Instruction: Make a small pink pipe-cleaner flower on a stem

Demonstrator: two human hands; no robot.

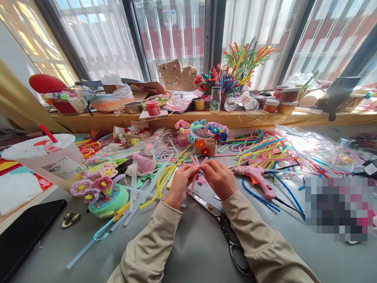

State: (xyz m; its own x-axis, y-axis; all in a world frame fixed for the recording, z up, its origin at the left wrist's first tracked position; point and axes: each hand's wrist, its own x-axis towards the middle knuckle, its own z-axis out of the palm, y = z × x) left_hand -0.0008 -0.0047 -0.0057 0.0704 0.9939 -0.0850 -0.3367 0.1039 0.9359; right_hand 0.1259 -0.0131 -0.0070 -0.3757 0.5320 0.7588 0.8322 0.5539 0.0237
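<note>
- Two bare hands meet at the centre of the table; the left hand and the right hand are together at the fingertips, each with thumb and fingers pinched on pink strips.
- Pink strips: fuzzy, held above the table between the hands; several ends project above the fingertips and one length hangs below. Exactly how they cross is hidden by the fingers.
- Black-handled scissors: on the table below the hands, blades toward the left hand, handles beside the right sleeve, which partly covers them.
- Pink glue gun: lying just beyond the right hand, its black cord running rightward; a blue strip lies near it.
- Yellow strips: a loose curved bundle just beside the left hand.
- Translucent sticks: scattered and crossing one another, farther left.
- Green coiled pot: on the left of the table, topped with pink, lilac and cream fuzzy flowers; behind it stands a lidded cup with a red straw.
- Black phone: lower left, cut off by the picture's edge.
- Small woven basket: behind the hands, bearing orange and red flowers on its front.
- Mixed coloured strips: heaped at right, behind the glue gun.
- Windowsill: crowded with jars, a glass bottle and upright multicoloured stems.
</note>
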